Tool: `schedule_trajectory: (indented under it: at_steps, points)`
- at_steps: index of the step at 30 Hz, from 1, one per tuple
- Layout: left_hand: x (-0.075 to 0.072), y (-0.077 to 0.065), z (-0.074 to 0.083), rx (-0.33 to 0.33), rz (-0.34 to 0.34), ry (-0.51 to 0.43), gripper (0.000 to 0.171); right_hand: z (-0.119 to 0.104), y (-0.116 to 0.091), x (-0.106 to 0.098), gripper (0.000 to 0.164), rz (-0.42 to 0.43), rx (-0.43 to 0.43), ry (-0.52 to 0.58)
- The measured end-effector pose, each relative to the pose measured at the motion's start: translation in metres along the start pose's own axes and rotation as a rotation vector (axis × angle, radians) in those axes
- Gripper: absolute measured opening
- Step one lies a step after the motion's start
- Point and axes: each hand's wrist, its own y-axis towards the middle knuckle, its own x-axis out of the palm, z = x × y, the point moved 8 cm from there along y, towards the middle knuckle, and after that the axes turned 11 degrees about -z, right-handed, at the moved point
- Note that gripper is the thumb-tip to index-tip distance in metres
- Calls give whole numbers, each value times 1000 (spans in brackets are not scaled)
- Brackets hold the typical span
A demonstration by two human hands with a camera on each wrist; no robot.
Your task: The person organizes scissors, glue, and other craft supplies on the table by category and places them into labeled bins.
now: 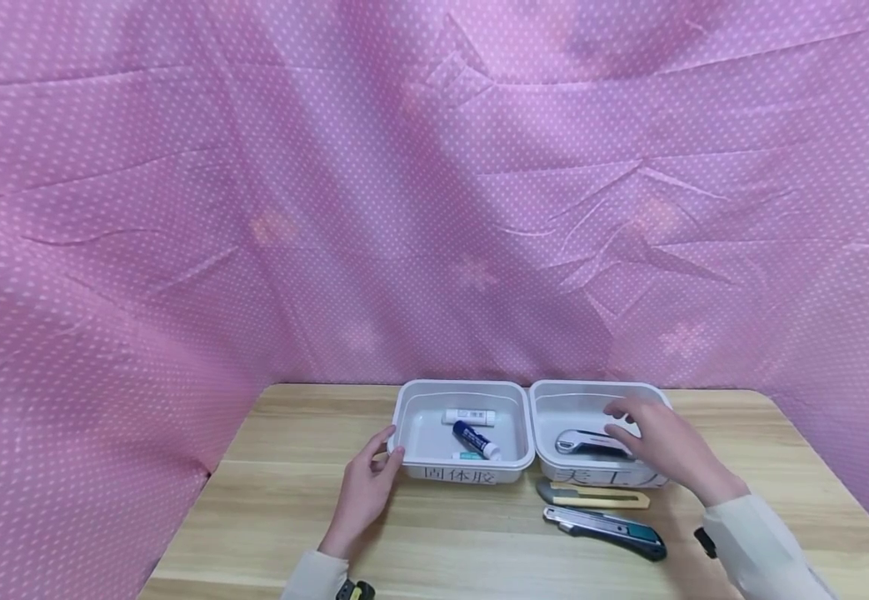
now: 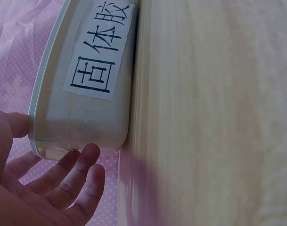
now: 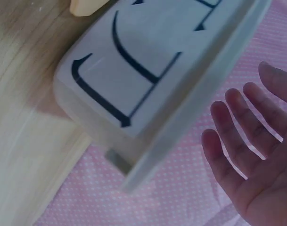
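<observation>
My left hand (image 1: 368, 487) holds the front left corner of a white plastic box (image 1: 527, 433), thumb against the rim and fingers around the side. Inside lie a white glue stick (image 1: 469, 417), a dark blue one (image 1: 473, 437) and a green-and-white one (image 1: 467, 456), partly hidden by the front wall. Over the right-hand white box (image 1: 599, 387) my right hand (image 1: 662, 442) hovers with fingers spread and nothing in them. Below it, a grey-and-black utility knife (image 1: 593, 442) rests in that box. In the right wrist view, the fingers (image 3: 230, 136) are apart from the box's rim.
On the wooden table (image 1: 434, 542), a yellow-and-grey utility knife (image 1: 599, 497) and a silver, teal and black one (image 1: 606, 531) lie before the right box. Both boxes carry paper labels (image 2: 100, 52) with black characters. A pink dotted cloth (image 1: 434, 208) hangs behind and around the table.
</observation>
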Motion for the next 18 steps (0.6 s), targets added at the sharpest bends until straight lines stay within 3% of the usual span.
schedule_trajectory:
  at_steps: [18]
  points:
    - [0, 1, -1, 4, -2, 3, 47, -35, -49, -20, 34, 131, 14, -42]
